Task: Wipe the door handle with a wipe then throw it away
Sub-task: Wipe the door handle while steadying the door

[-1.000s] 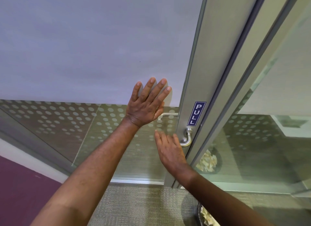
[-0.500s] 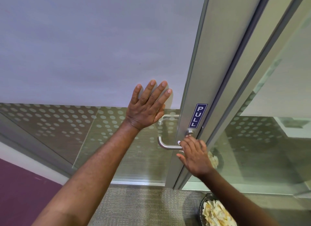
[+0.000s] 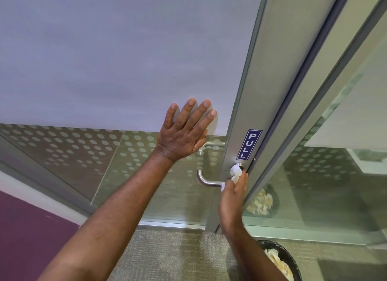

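A brushed-metal lever door handle [image 3: 206,180] juts from the door's grey frame, below a blue PULL sticker [image 3: 249,144]. My right hand [image 3: 233,195] holds a crumpled white wipe [image 3: 236,171] against the handle's base, where it meets the frame. My left hand [image 3: 185,132] lies flat on the frosted glass door, fingers spread, just left of and above the handle. A black waste bin [image 3: 291,259] holding pale crumpled wipes stands on the carpet at the lower right, partly behind my right forearm.
The glass door [image 3: 104,60] is frosted above and dotted below. A glass side panel [image 3: 335,176] to the right reflects the bin. Grey carpet [image 3: 178,255] covers the floor, with a purple wall [image 3: 25,228] at lower left.
My right hand has moved from the lever's left part to its base by the frame, turning edge-on so the white wipe shows. My left hand stays flat on the glass.
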The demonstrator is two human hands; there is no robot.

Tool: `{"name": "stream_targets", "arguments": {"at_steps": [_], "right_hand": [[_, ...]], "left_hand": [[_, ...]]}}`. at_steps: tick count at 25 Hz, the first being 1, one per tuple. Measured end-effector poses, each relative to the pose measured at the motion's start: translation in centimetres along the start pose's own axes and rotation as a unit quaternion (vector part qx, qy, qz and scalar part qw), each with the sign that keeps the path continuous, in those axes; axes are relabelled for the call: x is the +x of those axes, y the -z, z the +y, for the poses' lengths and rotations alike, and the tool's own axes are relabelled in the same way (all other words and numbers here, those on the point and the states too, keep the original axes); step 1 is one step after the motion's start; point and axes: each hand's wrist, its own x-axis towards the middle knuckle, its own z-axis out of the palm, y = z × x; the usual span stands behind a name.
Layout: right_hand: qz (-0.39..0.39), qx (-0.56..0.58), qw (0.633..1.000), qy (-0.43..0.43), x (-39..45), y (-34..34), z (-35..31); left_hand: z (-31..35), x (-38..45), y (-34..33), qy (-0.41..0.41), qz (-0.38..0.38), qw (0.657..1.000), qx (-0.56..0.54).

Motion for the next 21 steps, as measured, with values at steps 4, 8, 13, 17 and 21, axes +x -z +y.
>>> {"name": "stream_targets", "arguments": {"at_steps": [4,8,13,17,21], "right_hand": [[-0.014,0.100,0.986,-0.129,2.9,1.8,-1.1],[-0.057,0.104,0.980,-0.163,4.5,3.8,-1.2],[-0.077,0.190,0.965,-0.163,4.8,3.2,-1.8],[-0.043,0.113,0.982,-0.143,4.5,2.4,-1.2],[-0.048,-0.007,0.988,-0.150,4.6,2.9,-0.2]], "left_hand": [[0.1,0.0,-0.1,0.000,0.000,1.000,0.002],[0.0,0.0,-0.1,0.002,-0.001,1.000,0.002],[0.1,-0.1,-0.1,0.001,-0.005,1.000,0.004],[0.0,-0.1,0.0,0.003,-0.006,1.000,0.004],[0.1,-0.1,-0.1,0.001,-0.006,1.000,0.004]]}}
